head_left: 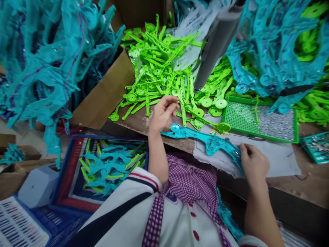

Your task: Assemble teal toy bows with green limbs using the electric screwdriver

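Teal flat plastic strap piece [205,139] lies on my wooden table edge [136,123]; my right hand [253,163] pinches its end, my left hand [162,115] hovers with fingers loosely curled beside the green plastic pieces [159,68]

We list a teal strap piece [205,139] lying on pale grey cloth [277,157]; a heap of bright lime-green strap pieces [164,68]; a green-rimmed tray [259,118] with a silvery, glittering fill; teal bundles [41,58] threaded with red and purple; a plain brown cardboard box [105,92]; a blue crate [69,185] holding mixed teal and lime pieces; a purple-and-white checked apron [190,185]; a white garment [180,223] with red buttons and navy-and-red trim.
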`<action>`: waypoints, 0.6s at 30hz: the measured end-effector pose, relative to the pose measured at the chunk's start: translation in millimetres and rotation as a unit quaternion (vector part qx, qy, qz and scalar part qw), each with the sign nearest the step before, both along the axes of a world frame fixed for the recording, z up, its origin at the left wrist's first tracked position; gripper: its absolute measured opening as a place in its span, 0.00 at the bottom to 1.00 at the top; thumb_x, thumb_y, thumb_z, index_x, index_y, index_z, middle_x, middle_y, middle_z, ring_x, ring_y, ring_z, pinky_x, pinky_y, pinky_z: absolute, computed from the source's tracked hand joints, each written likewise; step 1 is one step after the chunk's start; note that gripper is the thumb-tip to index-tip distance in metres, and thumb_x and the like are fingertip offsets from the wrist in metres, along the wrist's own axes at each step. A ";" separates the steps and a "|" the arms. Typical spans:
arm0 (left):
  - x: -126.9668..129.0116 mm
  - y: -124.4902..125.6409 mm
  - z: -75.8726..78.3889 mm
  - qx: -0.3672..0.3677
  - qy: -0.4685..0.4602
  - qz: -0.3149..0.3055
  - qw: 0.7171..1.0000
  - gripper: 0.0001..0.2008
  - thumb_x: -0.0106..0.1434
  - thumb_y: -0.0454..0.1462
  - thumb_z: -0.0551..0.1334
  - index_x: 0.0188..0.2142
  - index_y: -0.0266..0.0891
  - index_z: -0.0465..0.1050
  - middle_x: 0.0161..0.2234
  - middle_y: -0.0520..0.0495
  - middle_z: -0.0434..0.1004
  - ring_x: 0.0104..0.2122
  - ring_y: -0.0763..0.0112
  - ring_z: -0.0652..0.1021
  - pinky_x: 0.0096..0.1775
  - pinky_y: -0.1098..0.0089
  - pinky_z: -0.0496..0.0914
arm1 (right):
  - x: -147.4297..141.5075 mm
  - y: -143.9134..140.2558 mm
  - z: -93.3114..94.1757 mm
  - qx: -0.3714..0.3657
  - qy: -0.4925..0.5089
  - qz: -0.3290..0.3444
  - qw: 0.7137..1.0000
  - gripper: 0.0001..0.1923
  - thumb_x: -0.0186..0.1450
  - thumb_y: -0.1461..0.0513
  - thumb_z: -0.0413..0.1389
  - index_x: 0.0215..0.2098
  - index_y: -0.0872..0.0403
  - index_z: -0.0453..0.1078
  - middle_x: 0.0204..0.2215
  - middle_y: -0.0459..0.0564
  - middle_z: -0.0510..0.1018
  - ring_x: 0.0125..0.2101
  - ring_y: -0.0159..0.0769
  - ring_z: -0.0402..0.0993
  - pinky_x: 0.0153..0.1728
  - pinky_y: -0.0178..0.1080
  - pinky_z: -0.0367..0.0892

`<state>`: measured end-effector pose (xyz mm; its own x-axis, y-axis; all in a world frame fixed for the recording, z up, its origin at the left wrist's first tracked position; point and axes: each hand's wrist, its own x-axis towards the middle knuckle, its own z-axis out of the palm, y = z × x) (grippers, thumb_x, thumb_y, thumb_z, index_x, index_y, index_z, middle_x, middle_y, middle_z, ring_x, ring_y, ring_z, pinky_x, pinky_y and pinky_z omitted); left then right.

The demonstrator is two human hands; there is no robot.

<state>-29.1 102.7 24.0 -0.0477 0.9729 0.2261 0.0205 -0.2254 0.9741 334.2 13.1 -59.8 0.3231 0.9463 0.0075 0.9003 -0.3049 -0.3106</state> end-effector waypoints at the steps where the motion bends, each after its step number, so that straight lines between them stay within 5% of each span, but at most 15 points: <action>1: 2.0 2.3 8.4 0.025 0.077 -0.016 0.997 0.07 0.70 0.39 0.60 0.45 0.43 0.75 0.36 0.50 0.76 0.30 0.74 0.77 0.35 0.69 0.74 | 0.7 -0.3 2.1 -0.010 0.000 0.003 1.000 0.24 0.68 0.48 0.47 0.45 0.53 0.79 0.37 0.59 0.82 0.31 0.45 0.72 0.32 0.42 0.56; 3: 0.5 1.9 18.2 0.070 0.248 -0.061 0.964 0.11 0.73 0.35 0.54 0.47 0.44 0.75 0.41 0.48 0.77 0.40 0.68 0.79 0.44 0.64 0.74 | 2.9 -1.7 6.5 -0.030 0.005 0.009 0.999 0.24 0.69 0.48 0.47 0.46 0.53 0.78 0.36 0.61 0.82 0.30 0.47 0.72 0.31 0.43 0.55; 5: -10.4 -2.1 15.3 0.106 0.410 -0.122 0.898 0.14 0.72 0.32 0.52 0.48 0.43 0.75 0.45 0.46 0.77 0.47 0.64 0.77 0.49 0.61 0.72 | 6.0 -4.2 10.2 -0.040 0.012 0.008 0.999 0.25 0.69 0.47 0.46 0.46 0.53 0.78 0.36 0.63 0.81 0.31 0.49 0.72 0.31 0.45 0.56; 8: -41.0 -8.1 -7.4 0.127 0.568 -0.222 0.782 0.14 0.72 0.32 0.52 0.46 0.42 0.76 0.45 0.43 0.78 0.45 0.63 0.77 0.47 0.62 0.71 | 10.4 -8.7 13.3 -0.028 0.012 -0.005 1.000 0.25 0.69 0.48 0.46 0.46 0.52 0.78 0.34 0.63 0.80 0.31 0.52 0.73 0.31 0.46 0.57; 10: -62.9 -9.8 -25.0 0.122 0.604 -0.287 0.734 0.14 0.71 0.32 0.52 0.45 0.42 0.76 0.44 0.42 0.79 0.43 0.63 0.77 0.45 0.64 0.70 | 11.9 -11.0 14.1 -0.021 0.010 -0.008 1.000 0.25 0.68 0.48 0.45 0.45 0.51 0.78 0.32 0.62 0.79 0.31 0.52 0.72 0.31 0.47 0.57; 12: -77.9 -8.7 -38.4 0.105 0.597 -0.304 0.735 0.14 0.71 0.32 0.52 0.46 0.42 0.76 0.43 0.42 0.79 0.43 0.63 0.77 0.46 0.64 0.70 | 12.1 -11.4 13.7 -0.024 0.008 -0.007 1.000 0.25 0.68 0.47 0.45 0.44 0.50 0.78 0.30 0.61 0.79 0.29 0.51 0.71 0.30 0.47 0.57; 16: -72.9 6.6 -54.0 0.073 0.525 -0.201 0.824 0.13 0.73 0.37 0.54 0.50 0.40 0.75 0.47 0.42 0.79 0.49 0.63 0.77 0.51 0.62 0.69 | 18.0 -4.5 8.8 -0.043 0.013 -0.004 0.999 0.22 0.66 0.46 0.47 0.39 0.47 0.77 0.27 0.59 0.77 0.24 0.49 0.69 0.28 0.48 0.57; 18: -58.1 19.9 -60.9 0.081 0.514 -0.167 0.838 0.14 0.73 0.36 0.54 0.52 0.40 0.74 0.51 0.41 0.77 0.53 0.62 0.75 0.55 0.60 0.67 | 28.8 -0.6 7.4 -0.062 0.069 0.006 0.996 0.19 0.64 0.46 0.49 0.38 0.47 0.75 0.29 0.58 0.79 0.27 0.50 0.72 0.29 0.49 0.62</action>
<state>-87.2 122.6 -36.9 0.5218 0.8457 0.1119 0.7385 -0.5136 0.4368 363.0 12.5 -52.4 0.3010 0.9413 -0.1530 0.8557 -0.3374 -0.3924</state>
